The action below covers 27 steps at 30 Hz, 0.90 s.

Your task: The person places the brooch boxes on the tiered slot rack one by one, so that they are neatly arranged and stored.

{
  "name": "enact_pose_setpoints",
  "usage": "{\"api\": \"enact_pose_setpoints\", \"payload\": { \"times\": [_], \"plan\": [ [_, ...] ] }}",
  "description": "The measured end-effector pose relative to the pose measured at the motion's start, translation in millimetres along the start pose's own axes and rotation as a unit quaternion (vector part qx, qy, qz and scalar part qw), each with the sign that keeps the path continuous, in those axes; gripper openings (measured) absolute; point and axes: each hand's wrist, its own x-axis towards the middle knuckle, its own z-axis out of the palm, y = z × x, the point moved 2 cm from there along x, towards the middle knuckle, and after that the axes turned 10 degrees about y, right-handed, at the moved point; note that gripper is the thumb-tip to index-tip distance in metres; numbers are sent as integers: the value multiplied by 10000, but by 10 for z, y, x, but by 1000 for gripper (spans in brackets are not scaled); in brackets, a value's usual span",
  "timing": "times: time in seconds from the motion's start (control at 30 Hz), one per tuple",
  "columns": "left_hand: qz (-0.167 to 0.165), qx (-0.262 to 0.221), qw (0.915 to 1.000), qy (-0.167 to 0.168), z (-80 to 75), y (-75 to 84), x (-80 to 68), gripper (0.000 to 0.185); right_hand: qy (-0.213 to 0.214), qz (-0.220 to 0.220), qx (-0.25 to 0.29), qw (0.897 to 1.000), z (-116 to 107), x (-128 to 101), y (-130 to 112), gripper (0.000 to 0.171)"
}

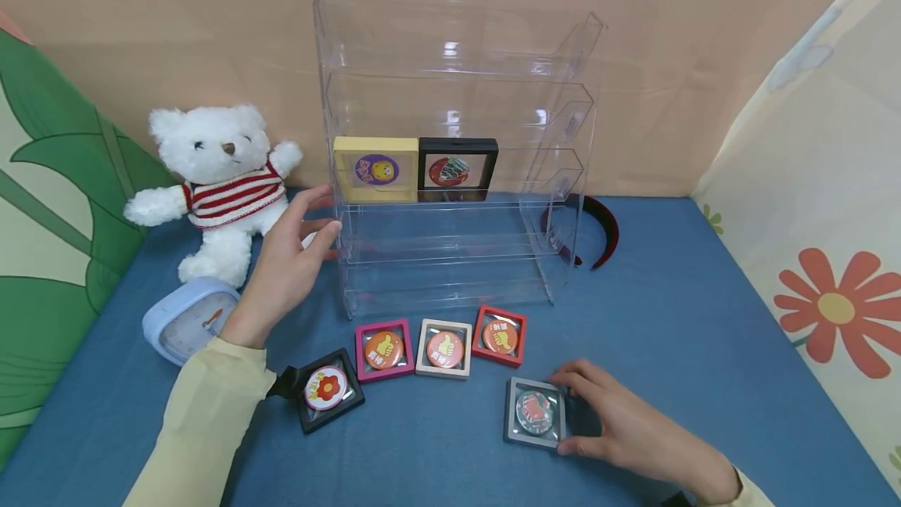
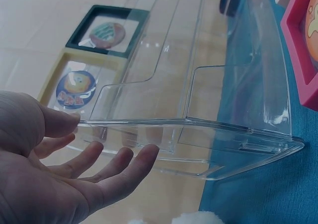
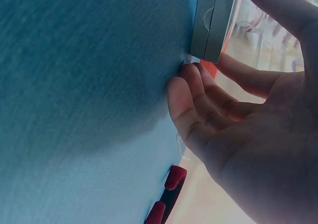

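Observation:
A clear plastic tiered rack (image 1: 450, 249) stands upright at the back. On one of its shelves are a yellow display frame (image 1: 376, 170) and a black display frame (image 1: 458, 170), side by side. My left hand (image 1: 285, 264) touches the rack's left side, thumb at the front edge, fingers loosely spread in the left wrist view. At the front right, my right hand (image 1: 619, 421) pinches a grey badge frame (image 1: 535, 413) between thumb and finger. Nearby lie a pink badge frame (image 1: 384, 350), a cream badge frame (image 1: 443, 348), a red badge frame (image 1: 500, 336) and a black badge frame (image 1: 329, 390).
At the left sits a white teddy bear (image 1: 235, 186) in a striped jumper. A light blue clock (image 1: 190, 319) lies by the left forearm. Behind the rack's right side rests a dark red headband (image 1: 607, 233). Blue cloth (image 1: 676, 319) covers the table.

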Motion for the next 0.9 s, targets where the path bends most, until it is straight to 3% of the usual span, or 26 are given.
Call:
{"api": "enact_pose_setpoints", "payload": {
  "times": [0.33, 0.6, 0.9],
  "plan": [
    [9, -7, 10000, 14, 11, 1, 1, 52, -28, -91, 75, 9999, 1, 4, -6, 72],
    [30, -17, 10000, 23, 11, -5, 1, 52, 32, -141, -25, 9999, 5, -9, -44, 79],
    [20, -18, 10000, 21, 11, -7, 5, 52, 94, -242, 127, 9996, 8, -9, -65, 72]
  ]
}}
